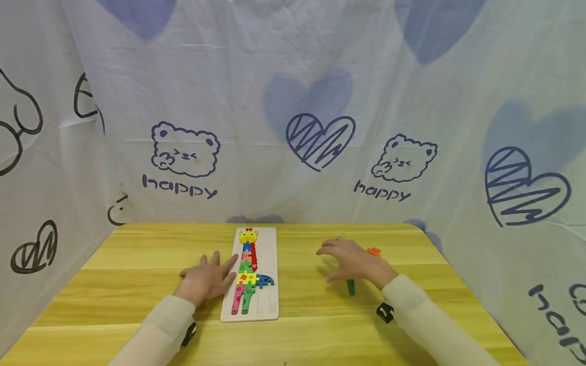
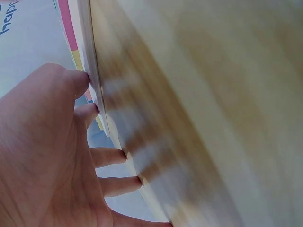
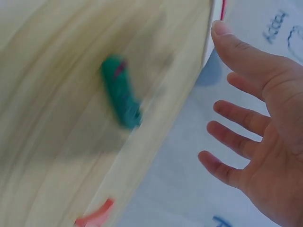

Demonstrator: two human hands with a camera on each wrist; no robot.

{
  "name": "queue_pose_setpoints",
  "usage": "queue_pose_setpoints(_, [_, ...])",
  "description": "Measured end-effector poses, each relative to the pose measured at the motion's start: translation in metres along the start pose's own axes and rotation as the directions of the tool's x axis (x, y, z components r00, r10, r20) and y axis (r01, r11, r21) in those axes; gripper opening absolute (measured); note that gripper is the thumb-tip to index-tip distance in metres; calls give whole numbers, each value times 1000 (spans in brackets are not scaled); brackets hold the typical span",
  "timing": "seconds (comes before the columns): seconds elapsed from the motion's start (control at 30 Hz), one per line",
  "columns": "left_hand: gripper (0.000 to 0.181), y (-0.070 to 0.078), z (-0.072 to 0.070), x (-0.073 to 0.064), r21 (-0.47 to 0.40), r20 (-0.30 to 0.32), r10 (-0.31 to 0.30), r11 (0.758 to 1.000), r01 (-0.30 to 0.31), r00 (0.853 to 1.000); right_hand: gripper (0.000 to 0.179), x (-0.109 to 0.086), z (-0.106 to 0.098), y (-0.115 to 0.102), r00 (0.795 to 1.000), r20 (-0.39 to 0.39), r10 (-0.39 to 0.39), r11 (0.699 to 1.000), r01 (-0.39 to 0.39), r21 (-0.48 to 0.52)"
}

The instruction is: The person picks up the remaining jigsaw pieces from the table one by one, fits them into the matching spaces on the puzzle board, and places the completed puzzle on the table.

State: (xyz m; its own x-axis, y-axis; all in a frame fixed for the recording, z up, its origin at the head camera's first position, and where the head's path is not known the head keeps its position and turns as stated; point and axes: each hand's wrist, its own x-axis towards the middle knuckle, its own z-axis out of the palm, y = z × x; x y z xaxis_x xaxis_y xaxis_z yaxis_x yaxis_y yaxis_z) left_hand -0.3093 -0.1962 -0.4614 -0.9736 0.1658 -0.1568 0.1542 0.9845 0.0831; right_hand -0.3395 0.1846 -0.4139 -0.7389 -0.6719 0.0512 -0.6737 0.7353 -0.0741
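Observation:
On the wooden table lies a white puzzle board [image 1: 268, 254] with a colourful giraffe puzzle [image 1: 247, 278] fitted into it. Two leg-shaped recesses show bare at its lower right. My left hand [image 1: 208, 277] is at the board's left edge, fingers spread, with thumb and index finger touching the edge in the left wrist view. My right hand [image 1: 350, 259] hovers over the table to the right of the board, fingers loosely extended and holding nothing. Below it lies a green puzzle piece [image 3: 122, 92], partly hidden by the hand in the head view. An orange piece [image 1: 373, 251] lies just beyond the right wrist.
The wooden table [image 1: 302, 335] reaches back to a white curtain [image 1: 247, 152] printed with hearts and bears. More of this cloth hangs along the left and right sides of the table.

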Motion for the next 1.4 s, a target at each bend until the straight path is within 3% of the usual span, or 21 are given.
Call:
queue_pose_setpoints(0.27, [60, -1, 1, -1, -9, 2, -4, 1000, 4, 1000, 68, -17, -6, 38, 999, -40, -1, 999, -1, -44])
queue_pose_setpoints(0.7, [60, -2, 0, -4, -17, 7, -13, 1000, 13, 1000, 66, -40, -2, 82, 1000, 1, 10, 997, -10, -76])
queue_pose_setpoints(1.03, [59, 1, 0, -2, -15, -7, -5, 1000, 5, 1000, 63, -52, 0, 97, 982, 105, 158, 986, -150, -78])
queue_pose_setpoints(1.4, [59, 1, 0, -3, -18, -3, -14, 1000, 14, 1000, 64, -57, 2, 107, 968, 123, 217, 976, -212, -51])
